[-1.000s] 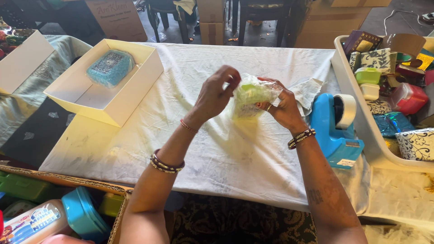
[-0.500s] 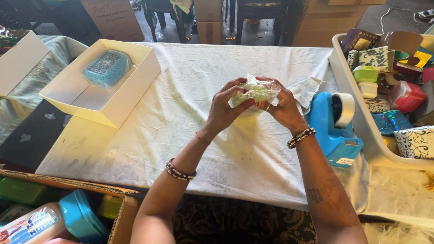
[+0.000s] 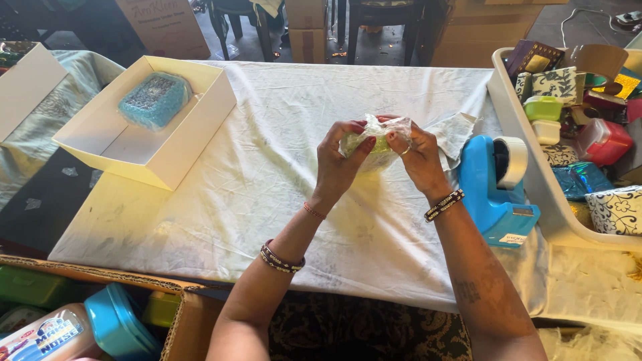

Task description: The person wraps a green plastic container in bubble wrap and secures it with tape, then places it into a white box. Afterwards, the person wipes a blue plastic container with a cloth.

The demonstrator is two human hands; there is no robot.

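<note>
Head view, hands: the left hand (image 3: 340,160) and right hand (image 3: 420,155) meet above the middle of the surface (image 3: 281,200), both clamped on one wrapped bundle (image 3: 374,142).
Grip: fingers pinch the clear film from either side, thumbs on the near face, apparently to keep the wrap taut and off the cloth.
Bundle: pale green inside thin plastic, lifted clear of the surface, between the palms.
Right of the hands: a blue tape dispenser (image 3: 498,190) stands just beside the right wrist, within easy reach; a crumpled paper scrap (image 3: 455,132) lies behind it.
Left: an open white box (image 3: 144,124) holds a blue wrapped item (image 3: 154,100).
Far right: a tub (image 3: 528,174) crammed with small containers.
</note>
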